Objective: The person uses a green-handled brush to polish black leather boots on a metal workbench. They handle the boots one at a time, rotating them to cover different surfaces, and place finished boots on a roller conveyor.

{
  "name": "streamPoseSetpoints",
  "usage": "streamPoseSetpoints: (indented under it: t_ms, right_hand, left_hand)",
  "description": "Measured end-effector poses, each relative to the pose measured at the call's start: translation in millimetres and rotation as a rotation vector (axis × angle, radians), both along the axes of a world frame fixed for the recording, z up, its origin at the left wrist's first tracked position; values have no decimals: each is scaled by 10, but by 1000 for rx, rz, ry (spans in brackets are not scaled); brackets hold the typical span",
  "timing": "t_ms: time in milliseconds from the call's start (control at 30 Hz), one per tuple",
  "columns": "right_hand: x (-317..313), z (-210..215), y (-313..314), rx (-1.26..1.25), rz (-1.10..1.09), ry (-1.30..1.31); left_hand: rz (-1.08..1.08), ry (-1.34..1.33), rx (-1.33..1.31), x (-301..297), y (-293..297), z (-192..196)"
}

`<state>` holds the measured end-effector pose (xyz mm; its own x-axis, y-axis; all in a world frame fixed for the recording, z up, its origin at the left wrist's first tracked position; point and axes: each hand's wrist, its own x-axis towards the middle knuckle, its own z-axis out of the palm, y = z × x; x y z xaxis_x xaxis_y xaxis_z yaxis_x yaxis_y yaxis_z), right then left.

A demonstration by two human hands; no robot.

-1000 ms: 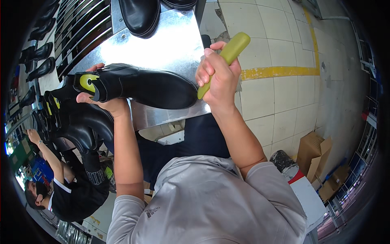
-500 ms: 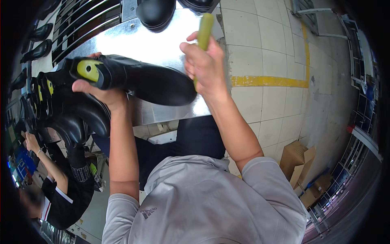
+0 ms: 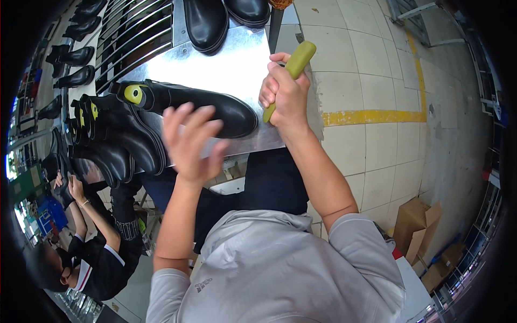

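A black ankle boot (image 3: 223, 105) lies on its side on the shiny metal table (image 3: 237, 62), toe to the right. A yellow-green insert with a round hole (image 3: 133, 94) shows in its shaft opening. My left hand (image 3: 191, 142) hovers in front of the boot, fingers spread and blurred, holding nothing. To the right of the toe, my right hand (image 3: 288, 97) is wrapped round an olive-green rod-like tool (image 3: 301, 58). Its thick rounded end sticks out above the fist and its narrow tip below; its exact kind I cannot tell.
Several black boots (image 3: 134, 134) crowd the table's left edge, some with yellow-green inserts. Two more black boots (image 3: 207, 27) stand at the far edge, near a metal-barred rack (image 3: 134, 37). A co-worker (image 3: 94, 258) handles a dark shoe at left. Cardboard boxes (image 3: 414, 226) sit on the floor at right.
My left hand has let go of the boot's shaft and moved right, opening. The boot now rests on the table. My right hand has shifted right with the green tool, which tilts more to the right.
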<state>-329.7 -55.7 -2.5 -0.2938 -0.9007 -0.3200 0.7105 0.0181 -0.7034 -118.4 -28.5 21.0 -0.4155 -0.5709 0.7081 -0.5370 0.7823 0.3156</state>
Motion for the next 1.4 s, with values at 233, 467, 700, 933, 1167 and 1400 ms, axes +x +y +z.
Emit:
streamPoseSetpoints:
  t_ms: [233, 467, 700, 933, 1167, 1400]
  right_hand:
    - [101, -25, -62, 28, -35, -60]
    - [153, -13, -56, 103, -38, -52]
    - [200, 44, -139, 110, 49, 81]
    - [184, -5, -293, -34, 206, 51]
    - [178, -15, -241, -62, 181, -1]
    - [-210, -203, 416, 13, 58, 104]
  left_hand:
    - [56, -540, 110, -289, -241, -111]
    - [94, -480, 75, -326, -238, -215]
    - [102, -470, 84, -387, -254, -211]
    - [117, -462, 38, -401, -338, -227]
    - [109, -435, 62, -349, -246, -216]
    - [166, 105, -163, 227, -205, -81]
